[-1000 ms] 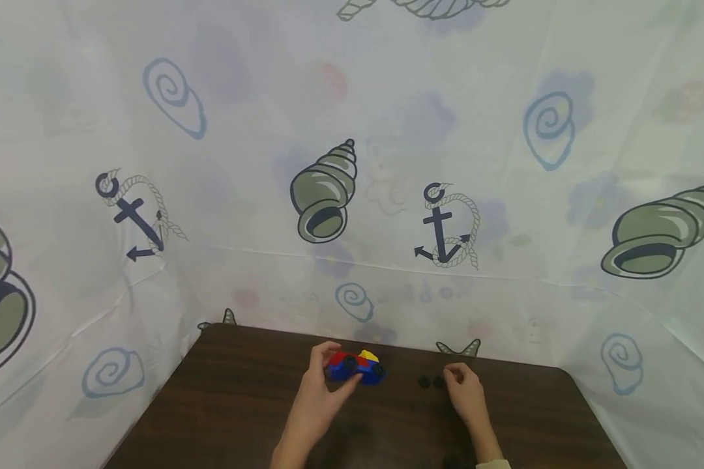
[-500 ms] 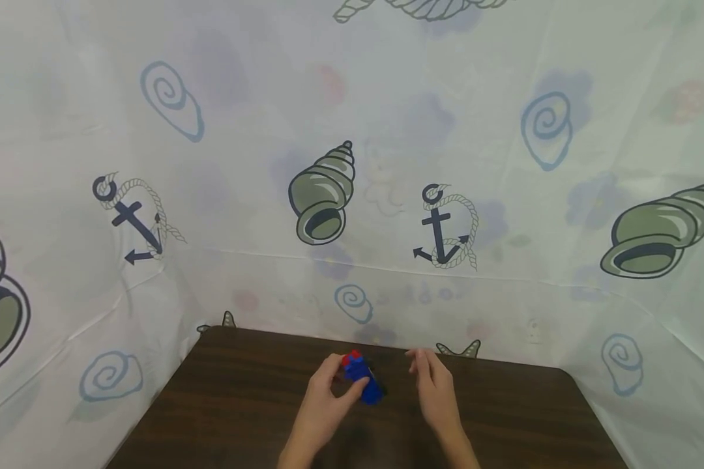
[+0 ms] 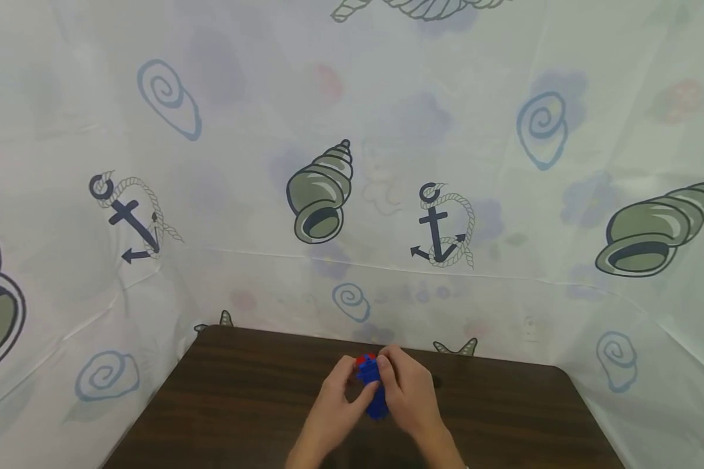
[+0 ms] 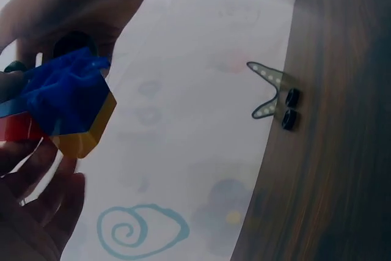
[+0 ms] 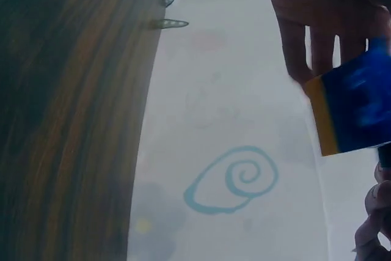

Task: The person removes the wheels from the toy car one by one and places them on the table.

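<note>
A blue, red and yellow toy car [image 3: 377, 405] with black wheels is held up over the table between both hands. My left hand [image 3: 334, 400] grips it from the left, thumb along its blue underside. From the right, my right hand [image 3: 410, 391] closes on its side, thumb and fingers bent at it. The left wrist view shows the car's blue underside [image 4: 67, 99] facing up, its yellow end pointing away and a black wheel [image 4: 74, 44] below the right hand. In the right wrist view, curled right-hand fingers [image 5: 374, 200] sit close to a dark wheel at the car's edge.
Two loose black wheels [image 4: 290, 120] lie on the dark wooden table [image 3: 240, 391] near its far edge; the right hand mostly hides them in the head view. A white printed cloth [image 3: 246, 195] hangs behind and at both sides of the table.
The right hand has left the spot by the loose wheels and come left to the car. The left hand has turned the car so its blue underside faces the head camera.
</note>
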Motion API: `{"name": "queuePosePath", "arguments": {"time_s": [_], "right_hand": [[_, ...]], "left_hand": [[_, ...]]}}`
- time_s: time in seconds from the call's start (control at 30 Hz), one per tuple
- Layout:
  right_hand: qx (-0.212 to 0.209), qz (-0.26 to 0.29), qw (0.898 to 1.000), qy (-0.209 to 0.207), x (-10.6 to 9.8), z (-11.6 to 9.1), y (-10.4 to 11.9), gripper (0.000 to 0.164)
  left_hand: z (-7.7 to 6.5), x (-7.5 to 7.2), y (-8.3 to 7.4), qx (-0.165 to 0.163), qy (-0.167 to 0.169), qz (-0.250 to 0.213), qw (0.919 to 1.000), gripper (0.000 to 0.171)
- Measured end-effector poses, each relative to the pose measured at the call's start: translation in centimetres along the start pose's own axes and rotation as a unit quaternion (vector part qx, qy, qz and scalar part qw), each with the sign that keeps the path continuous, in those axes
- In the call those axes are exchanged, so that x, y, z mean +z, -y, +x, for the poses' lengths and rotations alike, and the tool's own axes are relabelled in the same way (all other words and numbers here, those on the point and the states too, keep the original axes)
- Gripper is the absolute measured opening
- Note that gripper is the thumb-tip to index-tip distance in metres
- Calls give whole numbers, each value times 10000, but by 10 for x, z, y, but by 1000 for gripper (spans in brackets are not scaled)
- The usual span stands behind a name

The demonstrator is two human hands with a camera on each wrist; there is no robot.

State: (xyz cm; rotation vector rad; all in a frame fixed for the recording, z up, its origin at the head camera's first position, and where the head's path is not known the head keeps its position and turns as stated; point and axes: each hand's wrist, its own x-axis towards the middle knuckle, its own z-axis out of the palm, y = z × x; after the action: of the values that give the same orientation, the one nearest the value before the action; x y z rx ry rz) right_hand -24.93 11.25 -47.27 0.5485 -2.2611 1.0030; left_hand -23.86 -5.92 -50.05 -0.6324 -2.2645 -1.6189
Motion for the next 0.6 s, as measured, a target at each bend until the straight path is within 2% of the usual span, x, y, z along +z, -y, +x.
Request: {"name": "queuePosePath", "arguments": {"time_s": [0.1, 0.23, 0.37, 0.47, 0.6], "right_hand": [[-219, -352, 9991, -55, 2, 3, 1, 16], [-608, -813, 9947, -159, 4, 5, 2, 25], [-839, -985, 9912, -281, 8, 5, 4, 33], [-816, -1045, 9906, -327, 12, 6, 7, 34], [-726, -1247, 9892, -272, 18, 12, 17, 36]], "left_hand": [[-1, 2, 0, -142, 302, -139, 9993, 24], [-3, 6, 1, -271, 581, -368, 9973, 26], [-5, 15, -1, -329, 581, -801, 9946, 20], [-6, 24, -5, -491, 164, -1200, 9914, 23], [-4, 35, -12, -685, -785, -1408, 9845, 36]]}}
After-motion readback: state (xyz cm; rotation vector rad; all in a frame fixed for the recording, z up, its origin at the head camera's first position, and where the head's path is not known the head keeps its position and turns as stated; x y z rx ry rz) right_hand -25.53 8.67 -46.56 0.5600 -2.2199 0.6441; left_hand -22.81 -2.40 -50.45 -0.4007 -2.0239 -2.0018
